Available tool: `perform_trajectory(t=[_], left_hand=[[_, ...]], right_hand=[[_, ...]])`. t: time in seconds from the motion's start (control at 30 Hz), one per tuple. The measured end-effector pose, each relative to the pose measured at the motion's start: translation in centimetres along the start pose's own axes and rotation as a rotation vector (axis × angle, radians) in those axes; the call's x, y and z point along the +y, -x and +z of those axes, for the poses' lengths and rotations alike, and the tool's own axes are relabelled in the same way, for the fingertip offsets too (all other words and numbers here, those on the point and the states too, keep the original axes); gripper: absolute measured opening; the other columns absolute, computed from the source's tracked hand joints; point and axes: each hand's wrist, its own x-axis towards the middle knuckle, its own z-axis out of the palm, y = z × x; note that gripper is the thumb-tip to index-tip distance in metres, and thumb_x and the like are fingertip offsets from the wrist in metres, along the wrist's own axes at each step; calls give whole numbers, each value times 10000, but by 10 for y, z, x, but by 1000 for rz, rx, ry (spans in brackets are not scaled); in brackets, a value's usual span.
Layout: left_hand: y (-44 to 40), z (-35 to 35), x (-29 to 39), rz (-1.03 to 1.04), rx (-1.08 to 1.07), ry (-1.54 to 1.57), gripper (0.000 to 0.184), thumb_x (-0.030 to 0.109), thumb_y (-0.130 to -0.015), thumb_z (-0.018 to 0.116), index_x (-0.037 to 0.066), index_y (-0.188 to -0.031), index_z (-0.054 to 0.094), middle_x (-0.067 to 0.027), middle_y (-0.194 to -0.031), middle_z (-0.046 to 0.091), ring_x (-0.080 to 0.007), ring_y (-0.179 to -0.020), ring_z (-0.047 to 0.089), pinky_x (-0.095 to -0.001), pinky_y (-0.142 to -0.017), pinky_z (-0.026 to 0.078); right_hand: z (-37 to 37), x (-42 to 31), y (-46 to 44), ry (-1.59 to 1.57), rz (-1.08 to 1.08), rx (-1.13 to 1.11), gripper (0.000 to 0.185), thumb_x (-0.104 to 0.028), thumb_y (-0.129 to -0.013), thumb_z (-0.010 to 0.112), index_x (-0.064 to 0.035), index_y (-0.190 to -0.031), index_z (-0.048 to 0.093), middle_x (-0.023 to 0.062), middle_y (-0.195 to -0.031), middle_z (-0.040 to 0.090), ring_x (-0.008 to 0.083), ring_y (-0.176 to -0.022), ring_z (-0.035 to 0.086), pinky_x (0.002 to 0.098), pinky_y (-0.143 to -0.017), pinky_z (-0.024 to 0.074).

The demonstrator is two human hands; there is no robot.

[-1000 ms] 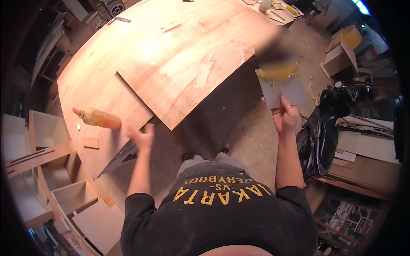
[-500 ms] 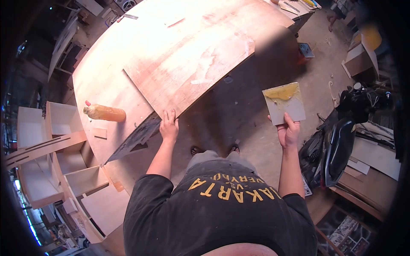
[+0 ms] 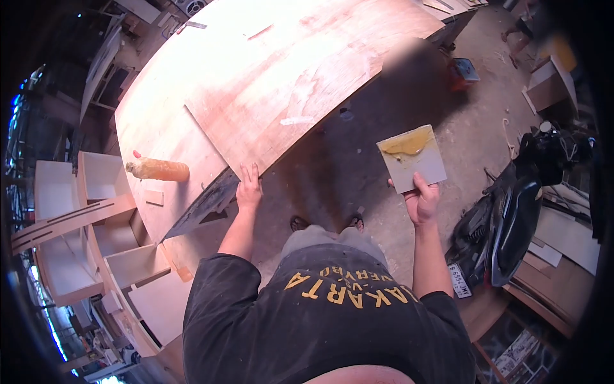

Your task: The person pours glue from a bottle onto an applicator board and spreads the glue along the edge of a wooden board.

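Observation:
My left hand (image 3: pixel 249 190) rests with outstretched fingers on the near corner of a plywood sheet (image 3: pixel 256 121), which lies on a larger wooden worktop (image 3: pixel 150 121). In my right hand (image 3: pixel 422 203) is a small square board (image 3: pixel 419 168), gripped at its lower edge with the thumb on top. A thick yellow paste (image 3: pixel 409 143) is spread across the far part of that board. To the left of my left hand, a bottle with orange-yellow contents (image 3: pixel 160 169) lies on its side on the worktop, near a small wood block (image 3: pixel 153 197).
Open wooden cabinet boxes (image 3: pixel 115 237) stand at the left. A parked motorcycle (image 3: pixel 511 221) is close on my right, beside stacked panels (image 3: pixel 543 281). A red container (image 3: pixel 462 73) sits on the floor beyond the worktop's edge. Part of a person (image 3: pixel 519 38) shows at the far right.
My right hand and the square board have shifted slightly left, and the board is tilted a little more. My left hand stays on the sheet's corner. The view has turned slightly.

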Motion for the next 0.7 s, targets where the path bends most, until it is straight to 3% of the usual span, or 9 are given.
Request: perform_trajectory(t=[0.2, 0.23, 0.33, 0.37, 0.47, 0.53, 0.6, 0.67, 0.7], left_hand=[[3, 2, -7, 10, 37, 164, 854, 133, -895, 721, 199, -1649, 325, -250, -1685, 292, -404, -1011, 719, -439, -826, 627], [4, 7, -10, -1, 128, 268, 884, 103, -868, 746, 203, -1645, 338, -196, -1682, 335, -384, -1149, 700, -413, -870, 625], [2, 8, -19, 81, 245, 389, 889, 87, -830, 788, 181, -1621, 393, -153, -1661, 392, -352, -1272, 650, -397, -924, 615], [1, 9, -23, 65, 231, 433, 811, 85, -804, 817, 133, -1552, 508, -135, -1616, 467, -332, -1341, 603, -387, -976, 598], [-2, 14, -35, 109, 237, 483, 730, 103, -794, 834, 90, -1483, 591, -142, -1593, 500, -327, -1351, 603, -391, -1023, 577], [-6, 19, -39, 153, 272, 434, 721, 86, -762, 849, 72, -1448, 627, -205, -1557, 533, -352, -1382, 584, -424, -1084, 537], [0, 54, -51, 136, 407, 647, 768, 83, -711, 868, 70, -1443, 636, -262, -1540, 535, -391, -1411, 555, -454, -1142, 482], [0, 60, -47, 165, 510, 577, 714, 61, -747, 785, 54, -1444, 628, -291, -1573, 479, -437, -1465, 469, -506, -1212, 376], [-6, 60, -47, 170, 570, 576, 673, 121, -787, 785, 51, -1435, 617, -297, -1581, 454, -446, -1477, 442, -528, -1213, 366]], right_hand=[[-8, 36, -16, -53, 142, -24, 475, -11, -1036, 524, -12, -1503, 436, 194, -1430, 574, 383, -1246, 652, 623, -944, 620], [-11, 43, -20, -53, 160, -34, 473, -12, -1036, 523, -10, -1501, 438, 197, -1431, 575, 386, -1247, 651, 623, -945, 620], [-18, 63, -34, -68, 195, -52, 478, -18, -1037, 523, -8, -1506, 433, 207, -1436, 572, 396, -1251, 647, 623, -945, 619], [-21, 72, -39, -80, 203, -49, 489, -23, -1037, 525, -9, -1515, 425, 210, -1439, 569, 401, -1253, 645, 624, -943, 619], [-33, 107, -57, -104, 251, -113, 523, -58, -1036, 541, -45, -1544, 416, 195, -1460, 564, 400, -1278, 630, 646, -942, 607], [-47, 131, -76, -110, 198, -109, 557, -85, -1030, 554, -59, -1566, 402, 192, -1478, 552, 406, -1301, 611, 678, -917, 601], [-61, 168, -93, -187, 124, -111, 559, -94, -1028, 560, -44, -1562, 401, 198, -1491, 538, 405, -1313, 601, 691, -893, 603], [-77, 197, -114, -142, 125, -128, 545, -94, -1034, 548, -40, -1557, 406, 190, -1481, 557, 393, -1287, 624, 666, -891, 617], [-87, 214, -126, -166, 116, -145, 538, -96, -1038, 542, -43, -1556, 408, 187, -1472, 567, 389, -1277, 632, 659, -894, 619]])
